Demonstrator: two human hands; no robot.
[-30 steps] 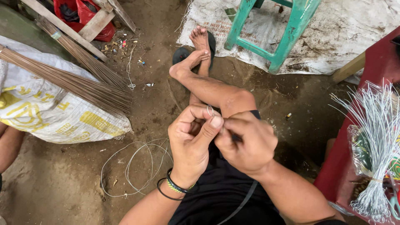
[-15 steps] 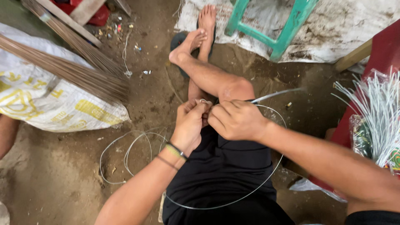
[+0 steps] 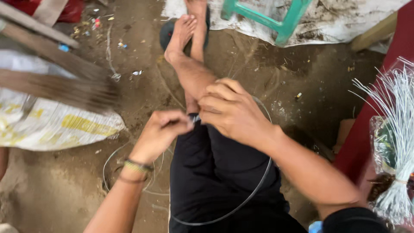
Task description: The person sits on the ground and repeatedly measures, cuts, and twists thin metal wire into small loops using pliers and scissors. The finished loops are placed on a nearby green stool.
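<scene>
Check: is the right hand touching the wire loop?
Touching. Head view: the right hand and left hand pinch the wire loop between their fingertips above the lap.

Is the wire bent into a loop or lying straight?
Looped. The wire curves from both hands, left hand and right hand, round over the lap; they pinch it where its ends meet.

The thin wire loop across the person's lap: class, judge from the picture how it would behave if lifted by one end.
The wire loop probably springs rather than flops: it holds a smooth curve past the thigh. It looks light, being very thin. It may slip; both the left hand and right hand pinch it where they meet.
</scene>
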